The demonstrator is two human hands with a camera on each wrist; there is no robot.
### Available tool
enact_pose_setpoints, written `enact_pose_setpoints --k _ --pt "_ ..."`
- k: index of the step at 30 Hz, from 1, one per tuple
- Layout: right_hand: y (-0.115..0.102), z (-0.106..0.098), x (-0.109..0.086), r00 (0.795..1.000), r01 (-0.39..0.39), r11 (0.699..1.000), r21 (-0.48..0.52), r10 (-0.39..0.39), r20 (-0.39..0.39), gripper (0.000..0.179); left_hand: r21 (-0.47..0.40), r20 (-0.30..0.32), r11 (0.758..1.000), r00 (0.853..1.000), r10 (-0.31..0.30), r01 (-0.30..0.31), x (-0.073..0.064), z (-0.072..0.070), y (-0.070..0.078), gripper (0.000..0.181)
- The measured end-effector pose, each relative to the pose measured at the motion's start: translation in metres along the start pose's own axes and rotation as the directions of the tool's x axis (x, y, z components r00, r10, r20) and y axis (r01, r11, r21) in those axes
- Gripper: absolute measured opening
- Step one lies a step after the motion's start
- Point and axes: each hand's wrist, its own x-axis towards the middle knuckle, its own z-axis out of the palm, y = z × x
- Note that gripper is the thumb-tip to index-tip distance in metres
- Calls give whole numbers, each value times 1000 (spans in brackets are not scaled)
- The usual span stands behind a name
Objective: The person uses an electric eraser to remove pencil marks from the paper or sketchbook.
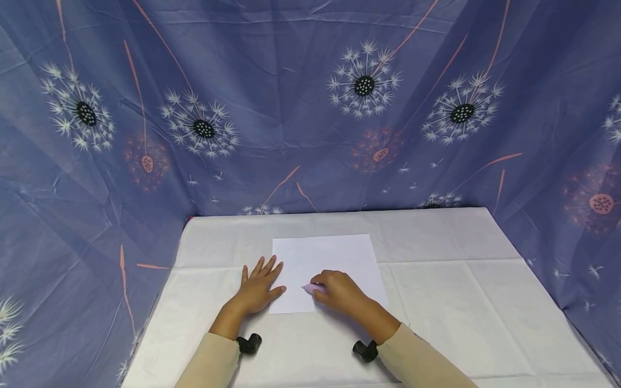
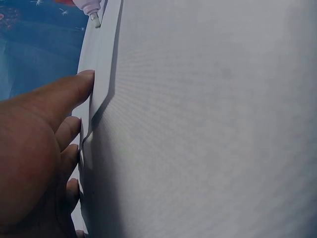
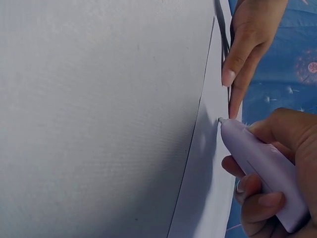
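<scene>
A sheet of white paper (image 1: 335, 256) lies on the white-covered table. My left hand (image 1: 259, 292) rests with straight, spread fingers over the paper's left edge, its thumb on the sheet. My right hand (image 1: 342, 292) holds a thick lavender pen-like tool (image 3: 265, 168) between thumb and fingers. The tool's narrow pale tip (image 2: 96, 21) points left, close over the sheet, toward the left thumb. No mark shows on the paper. In the right wrist view the palm side of the grip is partly out of frame.
The white tablecloth (image 1: 446, 302) has fold creases across it. A blue curtain with dandelion prints (image 1: 281, 108) hangs behind the table and along both sides. Black wrist cameras (image 1: 249, 344) sit at both cuffs, low over the table.
</scene>
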Motion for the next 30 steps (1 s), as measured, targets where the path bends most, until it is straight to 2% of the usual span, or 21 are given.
enact_pose_setpoints --k 19,27,30 --pt "0 -2 -2 1000 23 1000 14 -23 2 16 0 4 1000 1000 -4 4 0 -1 1 67" --pt "0 -2 3 1000 1 1000 5 -1 11 17 -11 1 1000 1000 0 0 0 1 0 68" --pt "1 -2 4 1000 3 1000 -2 -3 18 17 -25 -21 999 1000 20 -21 0 3 -2 69"
